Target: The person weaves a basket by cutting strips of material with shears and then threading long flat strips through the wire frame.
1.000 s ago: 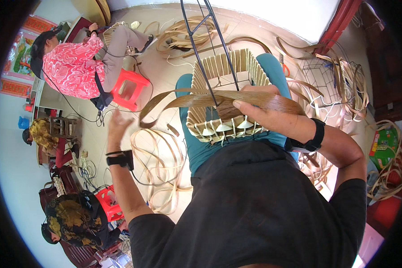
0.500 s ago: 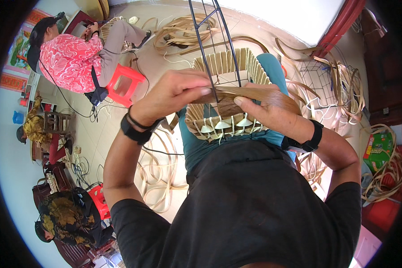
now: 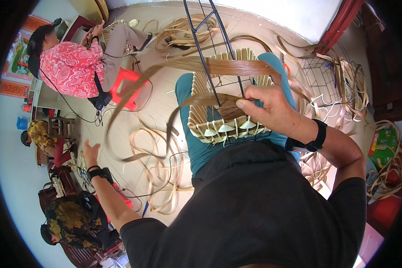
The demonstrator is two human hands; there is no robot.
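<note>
A rectangular woven basket (image 3: 196, 124) with a pale corded rim rests across my thighs. From it rises a tall black wire handle frame (image 3: 231, 44). My right hand (image 3: 272, 107) is closed at the base of the handle, pinching a flat brown strip (image 3: 205, 99) between thumb and fingers. One length of the strip runs left across the basket; another brown length (image 3: 230, 67) arcs over the opening and sweeps down to the left in a loop. Well away to the left, my left hand (image 3: 91, 154) is in the air with fingers apart, holding nothing.
Loose pale strips (image 3: 165, 178) lie coiled on the tiled floor, with another coil (image 3: 178, 33) beyond the basket. A wire frame (image 3: 319, 76) stands at right. People work at left, one in a pink patterned shirt (image 3: 71, 71) near a red stool (image 3: 125, 85).
My left hand has let go of the strip near the handle and swung out to the lower left. The strip now spreads in wide loops. My right hand stays at the handle.
</note>
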